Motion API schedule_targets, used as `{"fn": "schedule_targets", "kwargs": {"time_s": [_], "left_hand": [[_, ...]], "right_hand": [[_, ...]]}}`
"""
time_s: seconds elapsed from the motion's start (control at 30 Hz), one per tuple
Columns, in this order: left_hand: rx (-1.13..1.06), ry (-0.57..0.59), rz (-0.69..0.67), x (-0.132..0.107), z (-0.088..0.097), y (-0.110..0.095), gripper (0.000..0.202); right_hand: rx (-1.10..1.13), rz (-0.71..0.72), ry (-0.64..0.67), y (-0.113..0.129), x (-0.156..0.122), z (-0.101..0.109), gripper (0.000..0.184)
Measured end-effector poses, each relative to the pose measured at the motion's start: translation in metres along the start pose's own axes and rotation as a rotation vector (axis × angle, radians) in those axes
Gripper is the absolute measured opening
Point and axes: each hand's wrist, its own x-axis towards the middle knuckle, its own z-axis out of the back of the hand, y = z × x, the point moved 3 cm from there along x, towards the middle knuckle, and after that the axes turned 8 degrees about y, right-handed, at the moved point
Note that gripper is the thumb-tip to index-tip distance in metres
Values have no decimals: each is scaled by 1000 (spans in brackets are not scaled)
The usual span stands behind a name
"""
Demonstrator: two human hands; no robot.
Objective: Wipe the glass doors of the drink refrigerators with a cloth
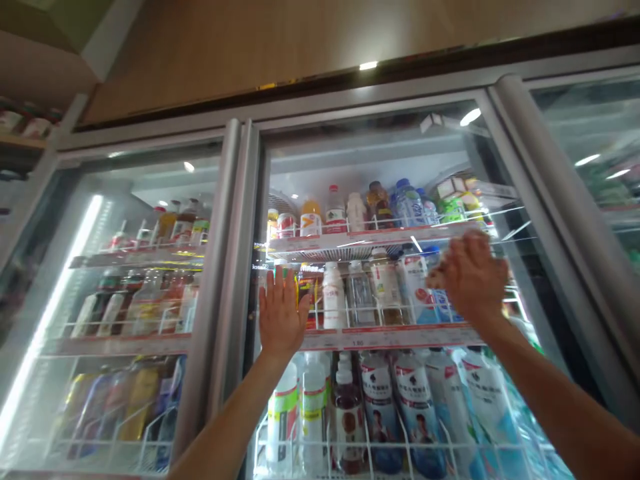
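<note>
My left hand [282,315] is raised with its palm toward the middle glass door of a drinks fridge. Its fingers are straight and it holds nothing; it looks laid flat against the glass. Higher and to the right, my right hand [473,280] is up at the same glass door [360,157], near its right side. That hand is smeared by motion, so I cannot make out its fingers or whether anything is under it. Behind the glass, between the hands, stand a white bottle [333,297] and a clear bottle [361,293].
Wire-fronted shelves [390,335] hold several rows of bottles behind the door. A metal door frame [230,267] separates it from the left fridge door [135,287]. Another glass door [595,153] is on the right. A wooden panel [300,47] runs above.
</note>
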Motion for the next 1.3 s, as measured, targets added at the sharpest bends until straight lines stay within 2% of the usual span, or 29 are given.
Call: {"fn": "schedule_targets", "kwargs": {"time_s": [0.03, 0.07, 0.1, 0.13, 0.17, 0.23, 0.27, 0.3, 0.33, 0.37, 0.5, 0.53, 0.57, 0.63, 0.73, 0.77, 0.83, 0.87, 0.9, 0.97, 1.03, 1.1, 1.2, 1.27, 1.3], "left_hand": [[4, -1, 0, 0, 0, -1, 59], [9, -1, 1, 0, 1, -2, 59], [12, -2, 3, 0, 2, -3, 59], [14, -3, 5, 0, 2, -3, 59], [16, -3, 5, 1, 3, -3, 59], [19, 2, -2, 1, 4, -2, 59], [22, 3, -4, 1, 4, -2, 59], [25, 4, -7, 1, 5, -2, 60], [29, 5, -9, 1, 4, -1, 60], [33, 4, -9, 0, 4, -2, 60], [41, -10, -7, 1, 4, -4, 59], [40, -15, -6, 2, 4, -5, 59], [38, -20, -6, 2, 4, -5, 60], [29, -21, -5, 2, 4, -4, 60], [15, -3, -8, 0, 3, -2, 60], [13, 1, -7, -1, 3, -1, 60], [13, 6, 4, -1, 4, 1, 61], [13, 12, 8, 1, 4, 2, 61], [14, 26, 9, 5, 5, 1, 61], [15, 66, 8, 20, 8, -2, 61], [12, 92, 26, 40, 11, -9, 61], [10, 85, 72, 61, 13, -16, 62], [13, 49, 117, 79, 13, -24, 62], [10, 36, 117, 80, 11, -25, 63], [7, 35, 113, 79, 9, -25, 63]], "right_hand": [[-6, -72, -9, -13, 3, 3, 49], [0, -145, -14, -16, 4, 5, 50], [12, -177, -3, -6, 4, 6, 52], [25, -167, 15, 14, 2, 4, 53], [35, -89, 54, 41, -1, 1, 53], [57, 177, 112, 95, -9, -7, 50], [58, 301, 135, 112, -14, -10, 48], [48, 370, 146, 116, -18, -11, 46], [30, 385, 149, 107, -20, -11, 45], [3, 339, 143, 87, -20, -8, 44], [-106, -135, 49, -37, -3, 12, 48], [-115, -217, 31, -55, 0, 16, 50], [-118, -254, 25, -62, 2, 18, 50], [-99, -171, 54, -45, -1, 16, 49], [-36, 191, 122, 11, -15, 7, 42], [-20, 316, 144, 22, -20, 6, 40], [-10, 440, 165, 18, -20, 7, 38], [-15, 410, 154, 5, -14, 9, 37], [-22, 323, 128, -12, -5, 11, 38], [-28, 75, 59, -44, 16, 13, 40], [-18, -62, 34, -50, 33, 10, 43], [-2, 14, 66, -24, 39, 3, 44], [21, 320, 139, 22, 33, -5, 45], [31, 399, 150, 21, 32, -4, 47], [34, 361, 133, 8, 37, -1, 48]]}}
